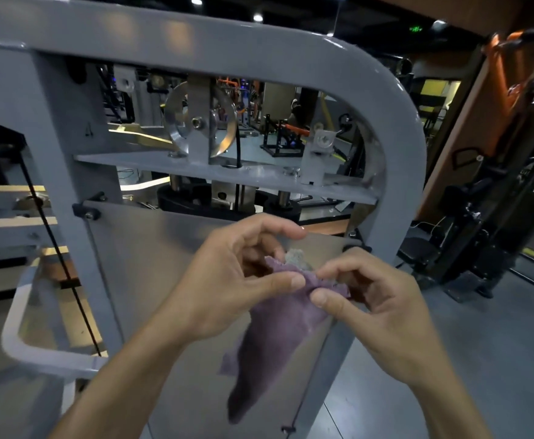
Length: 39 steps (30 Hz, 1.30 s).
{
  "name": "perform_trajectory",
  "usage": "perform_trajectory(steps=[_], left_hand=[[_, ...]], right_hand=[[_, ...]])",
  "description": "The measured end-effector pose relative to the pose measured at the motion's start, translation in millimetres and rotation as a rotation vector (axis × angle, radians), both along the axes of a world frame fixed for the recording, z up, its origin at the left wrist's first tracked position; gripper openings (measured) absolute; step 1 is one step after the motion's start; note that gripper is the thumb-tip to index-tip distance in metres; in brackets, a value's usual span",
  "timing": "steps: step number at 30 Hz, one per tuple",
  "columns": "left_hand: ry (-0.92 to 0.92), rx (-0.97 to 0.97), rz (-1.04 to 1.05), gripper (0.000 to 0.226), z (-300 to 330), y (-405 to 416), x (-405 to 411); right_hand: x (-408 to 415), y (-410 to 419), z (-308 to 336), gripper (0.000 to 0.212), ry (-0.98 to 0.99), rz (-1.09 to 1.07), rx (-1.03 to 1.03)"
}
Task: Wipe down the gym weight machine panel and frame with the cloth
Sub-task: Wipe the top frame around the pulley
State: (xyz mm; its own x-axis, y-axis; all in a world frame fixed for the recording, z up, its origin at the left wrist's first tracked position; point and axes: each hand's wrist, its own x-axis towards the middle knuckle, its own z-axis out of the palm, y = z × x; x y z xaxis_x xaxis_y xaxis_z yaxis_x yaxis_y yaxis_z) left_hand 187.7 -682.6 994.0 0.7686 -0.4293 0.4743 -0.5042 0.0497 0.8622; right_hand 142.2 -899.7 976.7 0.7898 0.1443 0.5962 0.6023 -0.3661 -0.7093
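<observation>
Holding a purple fleecy cloth [275,327] up in front of the machine, both hands pinching its top edge. Left hand [234,280] grips with thumb and curled fingers at the left of the bunched edge; right hand [373,299] pinches between thumb and forefinger just beside it, thumbs nearly touching. Grey lint or dust clump sits on the fold between the fingertips. Rest of cloth hangs free, long axis running down and slightly left, tail blurred.

Directly behind the cloth: clear, glossy plastic shield panel [151,264], close but contact not evident. Grey painted tubular steel frame [398,147] arches overhead and drops down the right side, nearer the right hand. Silver pulley wheel [200,123] and black cable [56,248] above and left.

Judgement: cloth being refolded or picked clean, not wiping yet. Next stroke likely forward onto panel; either hand equally near, right hand better placed for the frame upright.
</observation>
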Motion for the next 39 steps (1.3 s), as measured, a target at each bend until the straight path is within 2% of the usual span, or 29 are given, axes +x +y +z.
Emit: perform_trajectory(steps=[7, 13, 19, 24, 30, 39], left_hand=[[-0.013, 0.009, 0.038, 0.038, 2.6, -6.3, -5.6], [0.064, -0.056, -0.095, 0.028, -5.0, -14.0, -12.3], [0.077, -0.048, -0.044, 0.022, -3.0, -13.1, -15.6], [-0.04, 0.014, 0.068, 0.024, -2.7, -14.8, -13.1], [-0.187, 0.042, 0.174, 0.026, -4.7, -14.9, -13.6], [-0.129, -0.053, 0.158, 0.029, -4.6, -18.6, -15.6]], right_hand=[[-0.3, -7.6, 10.4, 0.009, 0.028, 0.096, 0.05], [-1.5, -10.7, 21.5, 0.008, -0.022, 0.063, -0.038], [-5.4, -18.3, 28.9, 0.008, -0.072, 0.071, -0.14], [-7.5, -24.7, 32.5, 0.015, -0.09, 0.061, -0.176], [-10.3, -30.8, 30.0, 0.013, -0.013, 0.051, -0.104], [-10.4, -30.7, 23.9, 0.018, 0.041, 0.024, -0.072]])
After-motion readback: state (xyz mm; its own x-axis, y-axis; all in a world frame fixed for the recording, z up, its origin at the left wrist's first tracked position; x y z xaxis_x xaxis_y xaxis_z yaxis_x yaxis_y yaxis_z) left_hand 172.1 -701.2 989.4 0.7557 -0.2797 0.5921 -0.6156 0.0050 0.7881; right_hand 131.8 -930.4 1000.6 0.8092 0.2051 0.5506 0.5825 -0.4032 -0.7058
